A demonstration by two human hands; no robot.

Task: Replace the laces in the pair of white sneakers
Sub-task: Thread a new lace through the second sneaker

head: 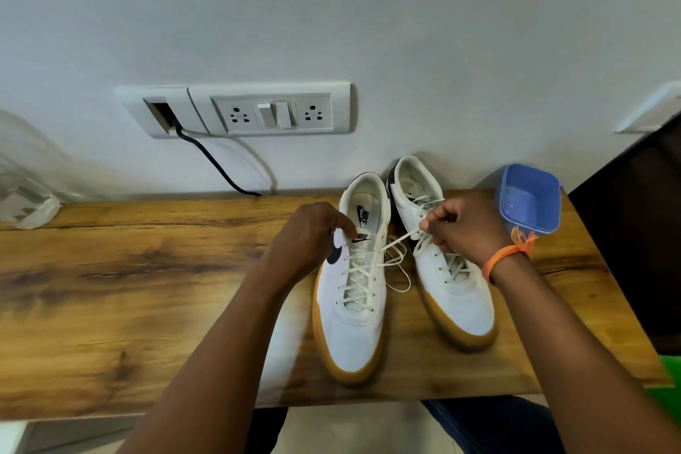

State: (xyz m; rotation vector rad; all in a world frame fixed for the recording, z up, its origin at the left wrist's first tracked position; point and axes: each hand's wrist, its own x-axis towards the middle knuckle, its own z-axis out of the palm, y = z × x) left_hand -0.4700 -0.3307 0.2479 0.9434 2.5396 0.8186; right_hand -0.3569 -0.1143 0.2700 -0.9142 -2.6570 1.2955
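Observation:
Two white sneakers with tan soles stand side by side on the wooden table, toes toward me. The left sneaker is laced with a cream lace whose loose end loops between the shoes. My left hand grips the left sneaker at its top edge beside the tongue. My right hand pinches the lace above the right sneaker and holds it taut toward the left shoe. An orange thread band sits on my right wrist.
A blue plastic container stands at the table's back right corner. A wall socket panel with a black cable is behind the table. A clear plastic object lies at the far left. A dark surface borders the right.

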